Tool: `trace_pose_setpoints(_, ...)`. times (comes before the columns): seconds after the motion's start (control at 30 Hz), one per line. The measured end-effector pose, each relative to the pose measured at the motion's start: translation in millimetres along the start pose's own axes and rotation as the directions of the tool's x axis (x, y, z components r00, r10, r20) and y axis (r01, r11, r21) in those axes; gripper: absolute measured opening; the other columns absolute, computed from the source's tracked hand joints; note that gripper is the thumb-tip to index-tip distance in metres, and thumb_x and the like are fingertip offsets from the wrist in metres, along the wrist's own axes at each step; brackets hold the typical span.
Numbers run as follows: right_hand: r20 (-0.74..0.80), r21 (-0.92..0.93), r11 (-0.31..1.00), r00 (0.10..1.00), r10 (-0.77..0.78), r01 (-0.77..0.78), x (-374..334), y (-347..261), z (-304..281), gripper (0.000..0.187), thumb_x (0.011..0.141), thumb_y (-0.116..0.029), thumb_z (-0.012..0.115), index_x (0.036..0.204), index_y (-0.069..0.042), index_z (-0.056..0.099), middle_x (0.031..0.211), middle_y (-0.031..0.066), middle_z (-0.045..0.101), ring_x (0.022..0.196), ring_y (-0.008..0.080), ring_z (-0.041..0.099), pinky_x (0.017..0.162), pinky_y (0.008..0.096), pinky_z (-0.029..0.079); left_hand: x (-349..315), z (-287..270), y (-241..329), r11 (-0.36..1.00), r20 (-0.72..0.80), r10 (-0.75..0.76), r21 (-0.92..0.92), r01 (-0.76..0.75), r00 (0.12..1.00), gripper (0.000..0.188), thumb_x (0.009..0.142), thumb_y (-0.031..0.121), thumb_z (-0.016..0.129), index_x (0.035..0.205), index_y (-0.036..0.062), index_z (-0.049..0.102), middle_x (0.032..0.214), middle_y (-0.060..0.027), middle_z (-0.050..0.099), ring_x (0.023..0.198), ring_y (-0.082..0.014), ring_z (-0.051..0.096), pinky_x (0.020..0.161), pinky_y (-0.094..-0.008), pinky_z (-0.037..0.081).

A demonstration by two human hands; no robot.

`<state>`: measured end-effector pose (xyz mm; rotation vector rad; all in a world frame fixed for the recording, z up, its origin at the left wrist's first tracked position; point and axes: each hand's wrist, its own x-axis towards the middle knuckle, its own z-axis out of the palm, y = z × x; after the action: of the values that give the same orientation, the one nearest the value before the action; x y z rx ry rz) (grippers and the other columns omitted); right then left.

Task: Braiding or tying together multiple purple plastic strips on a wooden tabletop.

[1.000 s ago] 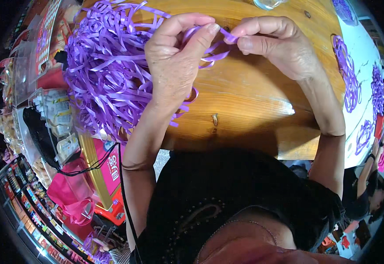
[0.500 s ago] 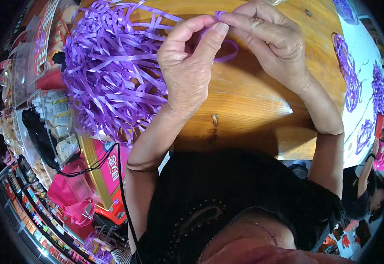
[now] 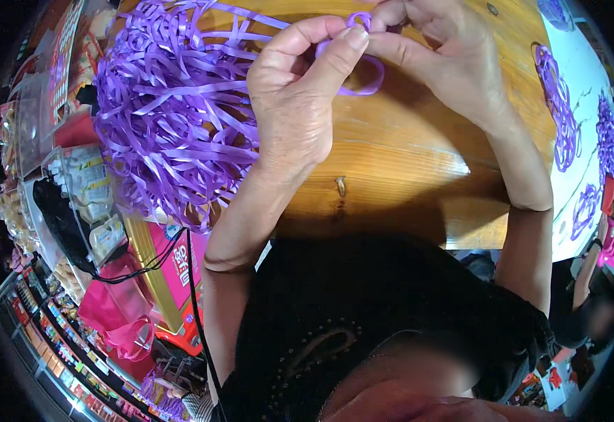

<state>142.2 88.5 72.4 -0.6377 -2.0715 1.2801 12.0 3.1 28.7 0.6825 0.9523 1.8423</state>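
Note:
A narrow purple ribbon (image 3: 364, 90) is looped between my hands above the wooden table (image 3: 384, 162). Thumb and forefinger of my left hand (image 3: 296, 91) pinch it, and a small loop stands up above the thumb tip. My right hand (image 3: 454, 60) has its fingertips against that loop from the right; its thumb touches the ribbon near the left thumb. The upper fingers of the right hand are cut off by the picture's edge and slightly blurred. Left of my left hand lies a large heap of loose purple ribbon (image 3: 173, 119), with strands running toward my hands.
A white marbled table (image 3: 567, 211) adjoins on the right, holding a bundle of purple ribbon (image 3: 558, 109). Packaged goods (image 3: 85, 176), a pink box (image 3: 177, 264) and a black cord (image 3: 196, 302) are at the left. Another person (image 3: 588, 302) is at the far right.
The small ribbon loop has become taller and more open above my left thumb. My right hand has shifted slightly up and right, its fingers less bunched over the ribbon.

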Motion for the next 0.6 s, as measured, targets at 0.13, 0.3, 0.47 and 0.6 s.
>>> trace_pose_setpoints(0.13,0.069,0.604,0.56,0.663,-0.746,0.567,22.8,35.3,3.3,0.023,0.085,0.003,0.056,0.107,0.003,0.055,0.091,0.0091,0.062,0.083,0.0135,0.062,0.071,0.026,0.052,0.2,-2.6,5.8,0.981,0.051,-0.144,-0.121,0.15,0.988,0.01,0.079,0.002,0.066,0.088,0.0001,0.063,0.076,-0.0009,0.061,0.057,-0.0028,0.045,0.052,-0.017,0.034)
trace_pose_setpoints(0.3,0.224,0.254,0.95,0.967,0.124,-0.181,-0.3,-14.6,-4.3,0.026,0.082,0.008,0.055,0.108,0.005,0.057,0.088,0.0106,0.062,0.079,0.0164,0.062,0.068,0.0267,0.052,-1.5,-10.4,14.1,0.968,0.08,-0.204,-0.135,0.213,0.976,0.009,0.078,0.003,0.066,0.086,0.0003,0.063,0.07,0.0002,0.059,0.053,-0.0033,0.04,0.049,-0.018,0.029)
trace_pose_setpoints(0.47,0.096,-0.417,0.524,0.609,-0.787,0.743,9.0,5.2,3.6,0.028,0.069,0.002,0.064,0.096,0.004,0.063,0.082,0.0095,0.06,0.069,0.0188,0.056,0.059,0.0283,0.046,-1.5,-8.9,11.4,0.968,0.022,-0.235,-0.082,0.236,0.972,0.007,0.078,0.003,0.065,0.084,0.0,0.063,0.066,0.0017,0.055,0.052,-0.0036,0.039,0.048,-0.0185,0.029)
trace_pose_setpoints(0.6,0.215,-0.407,0.698,0.805,-0.553,0.589,3.1,-14.4,-5.9,0.03,0.066,-0.005,0.067,0.094,0.004,0.065,0.079,0.0076,0.059,0.067,0.0179,0.054,0.058,0.0262,0.044,-2.7,-11.5,6.9,0.973,0.011,-0.217,-0.078,0.217,0.976,0.007,0.079,0.004,0.065,0.084,-0.0002,0.062,0.066,0.0017,0.055,0.051,-0.0034,0.039,0.048,-0.0187,0.029)
